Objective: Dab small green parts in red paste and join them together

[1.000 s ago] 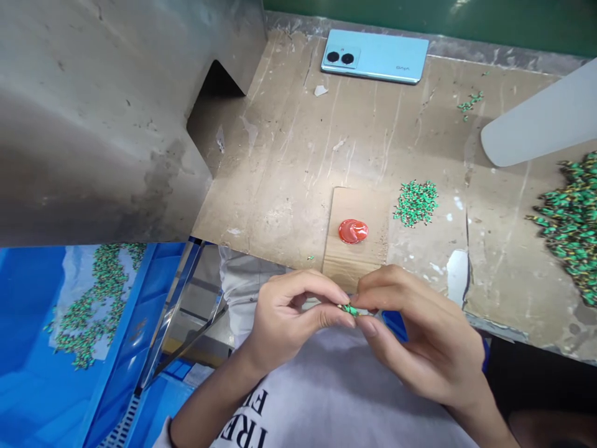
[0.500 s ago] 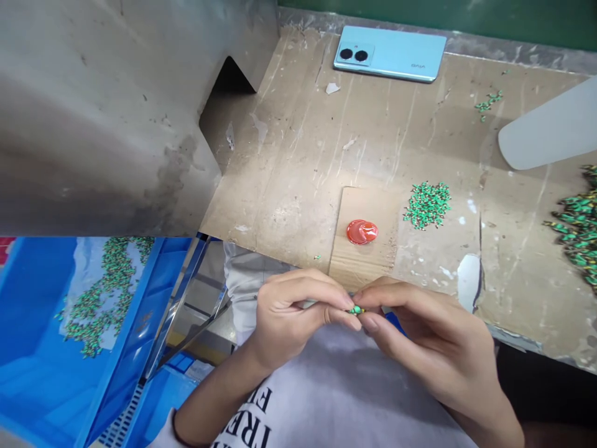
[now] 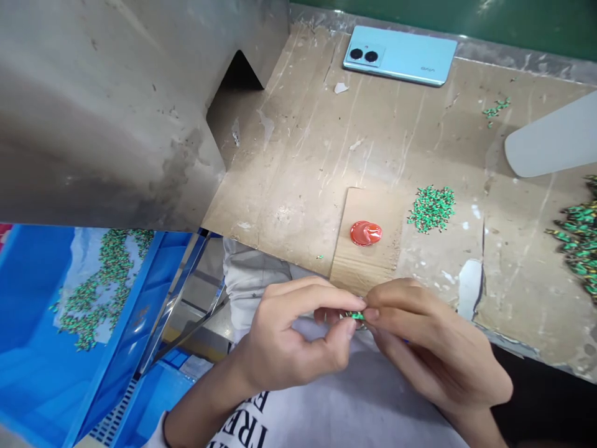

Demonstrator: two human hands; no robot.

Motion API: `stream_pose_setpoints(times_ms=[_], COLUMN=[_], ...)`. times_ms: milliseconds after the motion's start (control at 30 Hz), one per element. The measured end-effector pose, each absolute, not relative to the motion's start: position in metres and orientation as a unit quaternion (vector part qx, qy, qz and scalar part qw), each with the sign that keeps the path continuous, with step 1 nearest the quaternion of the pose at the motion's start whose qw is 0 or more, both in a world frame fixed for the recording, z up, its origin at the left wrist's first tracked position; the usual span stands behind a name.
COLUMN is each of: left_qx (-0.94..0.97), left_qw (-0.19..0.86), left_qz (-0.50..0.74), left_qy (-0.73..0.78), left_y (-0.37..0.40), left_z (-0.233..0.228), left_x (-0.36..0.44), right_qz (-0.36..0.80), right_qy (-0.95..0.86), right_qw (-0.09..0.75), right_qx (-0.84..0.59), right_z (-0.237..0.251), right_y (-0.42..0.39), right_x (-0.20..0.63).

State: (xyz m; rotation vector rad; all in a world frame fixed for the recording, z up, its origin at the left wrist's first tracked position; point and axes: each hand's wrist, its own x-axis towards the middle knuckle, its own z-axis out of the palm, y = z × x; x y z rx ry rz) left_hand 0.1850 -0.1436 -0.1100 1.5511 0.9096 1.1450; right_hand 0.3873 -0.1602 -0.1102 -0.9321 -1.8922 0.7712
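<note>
Both hands meet just below the near edge of the workbench (image 3: 303, 155), over the person's white printed shirt (image 3: 336, 410). The left hand (image 3: 289, 342) has its forefinger stretched toward the right hand, the thumb curled up beneath it, and the other fingers folded into the palm. The right hand (image 3: 429, 348) presses thumb and forefinger together on a tiny green part (image 3: 357, 316), which sits right at the fingertips of both hands; whether the left fingertips actually grip it or only touch it cannot be told.

Just beyond the fingertips lies a small cardboard piece (image 3: 368, 264) with a red round cap (image 3: 366, 233) on it. Past the right hand's fingers and a little to its side sits a small heap of green parts (image 3: 431, 208); a larger heap (image 3: 578, 246) lies well off to that side. Far beyond the fingers rests a light-blue phone (image 3: 400, 55). Well away on the left hand's side, a blue crate (image 3: 140, 323) holds more green parts (image 3: 100, 280).
</note>
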Motion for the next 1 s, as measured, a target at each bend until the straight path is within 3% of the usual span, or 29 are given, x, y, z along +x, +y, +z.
stream_pose_setpoints(times_ms=[200,400,533,767,1000], left_qx=[0.62,0.455,0.366,0.34,0.471], left_qw=[0.489,0.688,0.754,0.766,0.668], left_qz=[0.448,0.376,0.337,0.351,0.393], left_qy=[0.42,0.422,0.428,0.418,0.421], left_y=[-0.1464,-0.1482,-0.1449,-0.1452,-0.1481], left_z=[-0.1041,-0.1043,-0.1032,-0.1084,-0.1061], left_x=[0.1886,0.1848,0.1847,0.1884,0.19], right_qz=[0.292,0.266,0.264,0.339,0.235], right_qy=[-0.77,-0.783,-0.778,-0.734,-0.757], right_qw=[0.429,0.423,0.419,0.416,0.462], right_qx=[-0.372,-0.37,-0.387,-0.418,-0.399], right_z=[-0.1112,-0.1144,-0.1149,-0.1152,-0.1118], right_y=[-0.1622,-0.1638,-0.1647,-0.166,-0.157], right_x=[0.3864,0.3882,0.3876,0.3838,0.383])
